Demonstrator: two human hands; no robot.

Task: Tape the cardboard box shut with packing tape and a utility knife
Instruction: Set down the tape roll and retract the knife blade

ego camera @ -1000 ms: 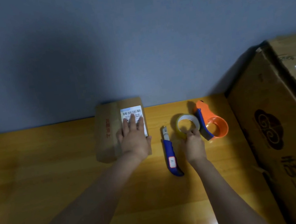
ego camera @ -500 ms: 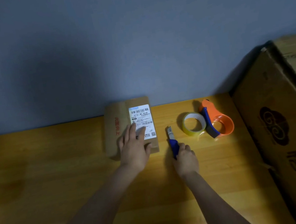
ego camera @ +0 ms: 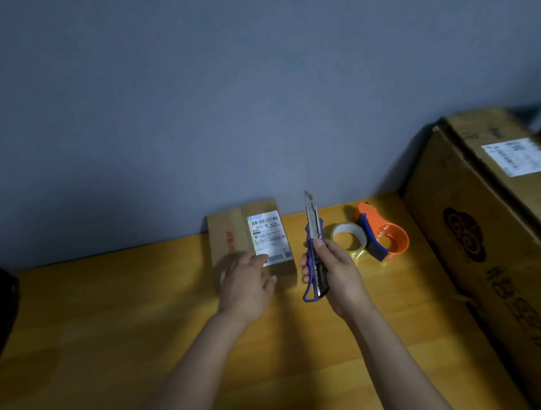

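Left hand (ego camera: 246,285) flat, fingers spread, on cardboard box (ego camera: 232,240); right hand (ego camera: 335,273) grips utility knife (ego camera: 313,233) upright, just right of box.

Small cardboard box (ego camera: 250,242): one;
Large cartons (ego camera: 508,242): one for certain (a second edge shows at far right);
Utility knife (ego camera: 315,254): one;
Tape roll (ego camera: 349,241): one;
Orange dispenser (ego camera: 384,231): one;
Hands: two

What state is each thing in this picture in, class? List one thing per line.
Small cardboard box: flat on table, flaps closed.
Utility knife: raised, blade extended.
Tape roll: on table, untouched.
Orange dispenser: on table, untouched.
Left hand: open, on the box.
Right hand: gripping the knife.
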